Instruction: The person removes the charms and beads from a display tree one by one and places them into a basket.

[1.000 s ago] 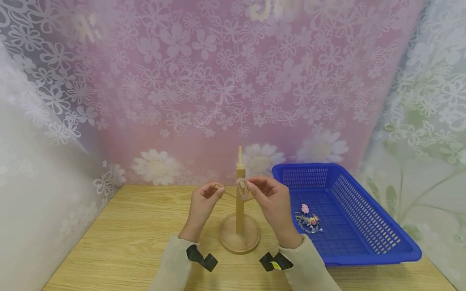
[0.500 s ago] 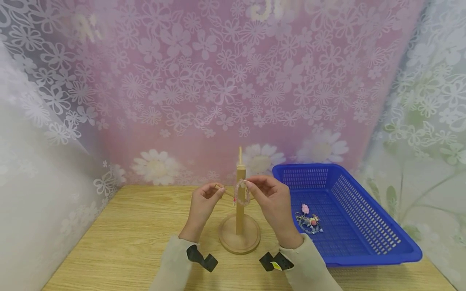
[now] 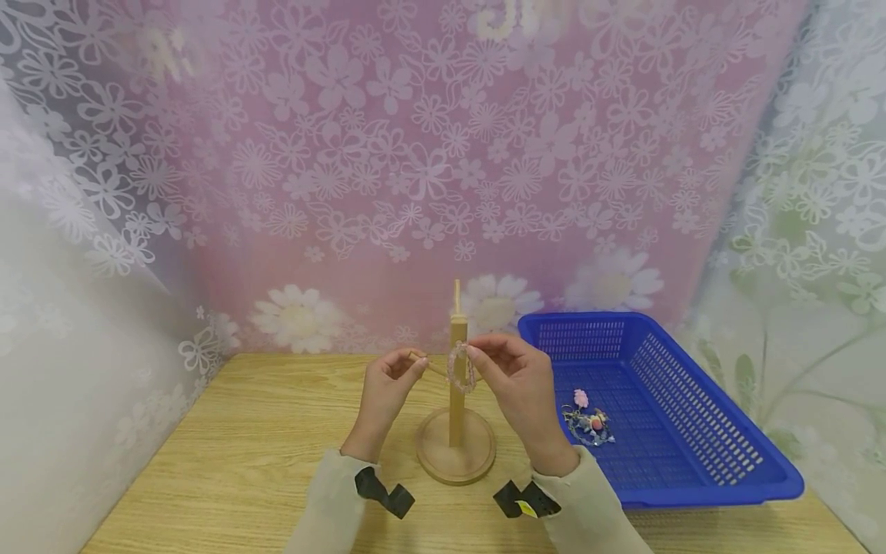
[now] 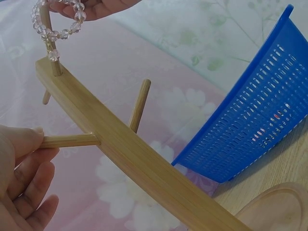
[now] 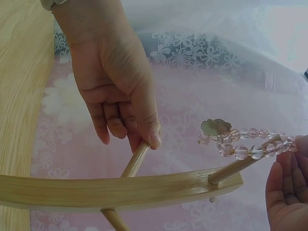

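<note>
A bracelet of clear pink beads (image 5: 256, 152) loops around the top peg (image 4: 52, 57) of a wooden stand (image 3: 457, 415). My right hand (image 3: 515, 377) pinches the bracelet at its edge between thumb and finger. From the beads hangs a flat, greenish-gold charm (image 5: 215, 126), seen in the right wrist view. My left hand (image 3: 391, 388) grips the end of a lower peg (image 4: 72, 141) with thumb and fingertips, while its other fingers curl loosely below. The stand has a round base (image 3: 432, 458) and an upright post (image 4: 139, 163).
To the right stands a blue plastic basket (image 3: 692, 492) with mesh walls. Inside it lie a pink charm (image 3: 581, 398) and a small pile of beaded jewellery (image 3: 588, 427). A wood-grain table (image 3: 263, 446) lies beneath, with a floral cloth (image 3: 415, 154) behind.
The bracelet has gone from a bunched, narrow shape to a rounder loop hanging lower. A red bit seen on its left half a second ago no longer shows. Both hands are nearly still.
</note>
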Available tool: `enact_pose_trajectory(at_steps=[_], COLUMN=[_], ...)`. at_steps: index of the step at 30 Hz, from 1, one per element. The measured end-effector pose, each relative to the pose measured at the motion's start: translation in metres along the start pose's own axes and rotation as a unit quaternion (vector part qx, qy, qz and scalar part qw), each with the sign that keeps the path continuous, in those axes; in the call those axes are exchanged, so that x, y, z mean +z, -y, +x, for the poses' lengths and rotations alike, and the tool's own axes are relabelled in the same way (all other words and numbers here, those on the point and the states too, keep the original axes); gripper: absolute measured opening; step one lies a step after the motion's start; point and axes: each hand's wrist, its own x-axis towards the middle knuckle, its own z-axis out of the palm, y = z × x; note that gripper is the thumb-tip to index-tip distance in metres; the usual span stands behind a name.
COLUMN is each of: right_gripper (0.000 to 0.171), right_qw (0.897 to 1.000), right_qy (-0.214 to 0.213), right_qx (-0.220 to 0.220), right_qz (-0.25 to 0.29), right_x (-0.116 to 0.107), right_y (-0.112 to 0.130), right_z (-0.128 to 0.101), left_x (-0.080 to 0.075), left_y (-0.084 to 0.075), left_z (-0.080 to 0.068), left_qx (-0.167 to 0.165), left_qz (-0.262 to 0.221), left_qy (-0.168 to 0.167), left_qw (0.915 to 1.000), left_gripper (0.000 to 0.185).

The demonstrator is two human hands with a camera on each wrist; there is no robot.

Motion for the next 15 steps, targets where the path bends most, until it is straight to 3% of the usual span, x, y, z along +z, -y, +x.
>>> enact_pose_trajectory(at_steps=[15], right_gripper=[0.011], right_qw=[1.000], right_qy=[0.001], right_qx=[-0.021], right_qz=[0.016], right_x=[-0.001], right_y=[0.012], right_z=[-0.003], left_x=[0.001], left_y=[0.000], left_z=[-0.001], left_qx=[0.020], left_qz=[-0.001], left_qy=[-0.003], left_qw=[0.9998], left_gripper=[0.020])
